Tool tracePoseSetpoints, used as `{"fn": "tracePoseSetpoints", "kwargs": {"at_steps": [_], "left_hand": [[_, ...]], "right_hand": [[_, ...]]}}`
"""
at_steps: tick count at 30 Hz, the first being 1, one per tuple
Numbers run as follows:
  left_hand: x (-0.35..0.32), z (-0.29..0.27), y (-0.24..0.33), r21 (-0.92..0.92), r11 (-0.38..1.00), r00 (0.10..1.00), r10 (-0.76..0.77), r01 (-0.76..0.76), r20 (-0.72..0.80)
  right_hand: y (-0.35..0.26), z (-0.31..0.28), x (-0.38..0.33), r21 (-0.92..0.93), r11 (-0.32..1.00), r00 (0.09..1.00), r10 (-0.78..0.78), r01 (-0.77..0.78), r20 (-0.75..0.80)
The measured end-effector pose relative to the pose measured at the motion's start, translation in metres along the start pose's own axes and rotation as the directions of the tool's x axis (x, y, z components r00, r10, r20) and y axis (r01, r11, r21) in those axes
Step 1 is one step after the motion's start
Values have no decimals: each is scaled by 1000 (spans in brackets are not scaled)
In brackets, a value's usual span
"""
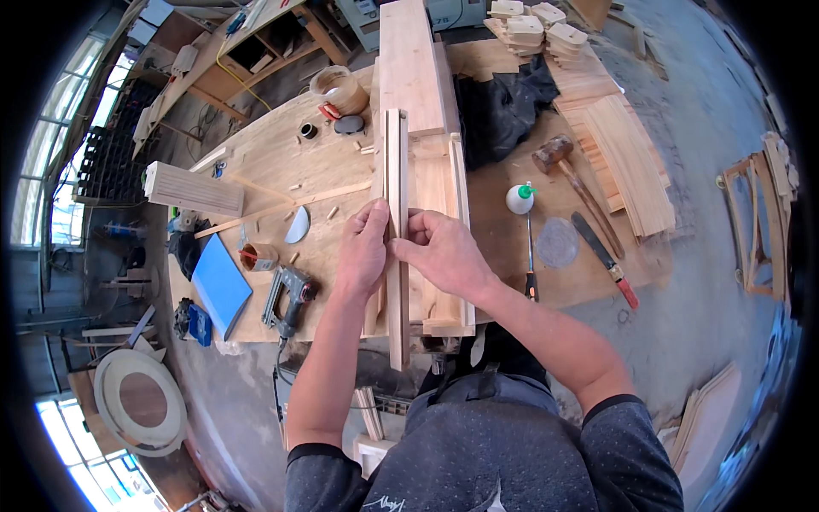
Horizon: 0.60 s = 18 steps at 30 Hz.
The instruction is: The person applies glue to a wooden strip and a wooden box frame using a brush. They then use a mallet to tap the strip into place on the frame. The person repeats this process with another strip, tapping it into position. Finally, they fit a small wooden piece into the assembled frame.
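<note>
One long wooden strip (397, 311), pinched in the nearly closed left hand (368, 243) and right hand (450, 254), lies along a wooden trough's (445, 328) left side. Trough looks largely assembled; strip seems unfixed.

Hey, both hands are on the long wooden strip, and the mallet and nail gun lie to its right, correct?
Not quite: the nail gun lies left of the long wooden strip, as the head view shows. The left hand and right hand are on the strip, and the mallet lies to its right.
</note>
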<state>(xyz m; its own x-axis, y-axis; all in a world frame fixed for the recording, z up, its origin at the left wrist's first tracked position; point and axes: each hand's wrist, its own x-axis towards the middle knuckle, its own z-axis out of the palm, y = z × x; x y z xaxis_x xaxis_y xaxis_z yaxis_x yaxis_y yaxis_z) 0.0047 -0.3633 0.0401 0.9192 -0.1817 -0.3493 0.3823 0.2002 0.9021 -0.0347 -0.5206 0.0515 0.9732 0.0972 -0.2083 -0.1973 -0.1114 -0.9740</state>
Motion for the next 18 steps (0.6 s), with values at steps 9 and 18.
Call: {"fn": "tracePoseSetpoints", "kwargs": {"at_steps": [9,18], "left_hand": [[-15,-21,61,535,841,997,-79,80,-24],[1,7,48,367,907,951,-276,208,142]], "right_hand": [[-21,13,-15,-125,888,867,-459,442,-193],[12,-4,-17,-532,400,527,-843,746,106]]}}
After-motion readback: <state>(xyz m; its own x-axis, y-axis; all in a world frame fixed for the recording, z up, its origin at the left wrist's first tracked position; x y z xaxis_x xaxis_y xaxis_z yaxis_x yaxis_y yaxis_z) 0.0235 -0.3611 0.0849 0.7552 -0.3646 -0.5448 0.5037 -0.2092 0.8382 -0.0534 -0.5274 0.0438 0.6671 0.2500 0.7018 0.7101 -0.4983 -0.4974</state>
